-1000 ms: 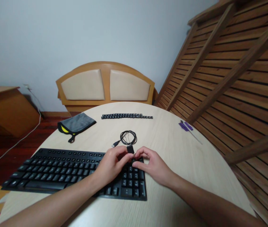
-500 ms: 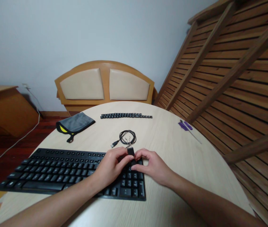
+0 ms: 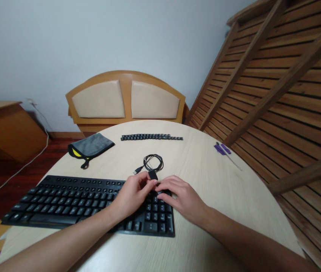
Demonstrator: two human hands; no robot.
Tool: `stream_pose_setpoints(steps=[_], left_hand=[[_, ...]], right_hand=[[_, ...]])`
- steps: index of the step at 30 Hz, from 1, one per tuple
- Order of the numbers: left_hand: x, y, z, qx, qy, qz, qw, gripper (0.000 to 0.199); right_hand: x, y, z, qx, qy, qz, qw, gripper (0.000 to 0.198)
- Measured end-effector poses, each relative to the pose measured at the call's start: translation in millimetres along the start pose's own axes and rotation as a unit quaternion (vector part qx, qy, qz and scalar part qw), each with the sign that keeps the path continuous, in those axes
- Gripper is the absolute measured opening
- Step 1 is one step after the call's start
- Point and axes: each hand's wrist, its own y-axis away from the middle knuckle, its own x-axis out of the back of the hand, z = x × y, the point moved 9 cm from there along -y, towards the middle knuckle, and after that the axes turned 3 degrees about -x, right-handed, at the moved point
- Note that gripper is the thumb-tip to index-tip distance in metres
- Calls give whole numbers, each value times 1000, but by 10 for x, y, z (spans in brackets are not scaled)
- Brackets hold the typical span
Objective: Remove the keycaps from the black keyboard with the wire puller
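A black keyboard (image 3: 72,206) lies on the table in front of me, with its top rows bare of keycaps. My left hand (image 3: 133,192) is over its right part, thumb and fingers closed on the black handle of a wire keycap puller (image 3: 152,175). Thin wire prongs point away from me. My right hand (image 3: 177,192) touches the left fingertips above the number pad, its fingers bent together; whatever they pinch is hidden. Just beyond the hands lies a coiled black USB cable (image 3: 157,166). Loose black keycaps (image 3: 146,137) stand lined up in rows farther back.
A folded grey cloth (image 3: 94,145) with yellow lining lies at the back left of the round table (image 3: 205,173). Purple pieces and a thin rod-like tool (image 3: 229,155) are near the right edge. A slatted wooden frame (image 3: 290,94) leans beyond.
The keycap puller has tilted and shifted slightly left and lower in my left hand. My right fingers have drawn closer together, over the left fingertips.
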Motion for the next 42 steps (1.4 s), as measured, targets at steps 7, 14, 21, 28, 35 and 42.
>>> stream_pose_setpoints(steps=[7,14,21,28,35,42], left_hand=[[-7,-4,-26,9,34,1,999,25],[5,-12,-85,31,35,6,999,24],[3,0,-110,33,18,7,999,24],[6,0,-76,41,12,11,999,26],[22,9,-65,42,13,13,999,27],[11,16,-99,49,23,10,998,26]], right_hand=[[52,-3,-108,45,21,25,998,9],[227,-59,248,-66,-50,66,994,13],[839,-245,1124,-195,53,187,961,19],[1362,-618,1885,-248,145,253,924,19],[1543,-602,2448,-292,193,314,882,22],[1545,-583,2637,-272,194,304,892,21]])
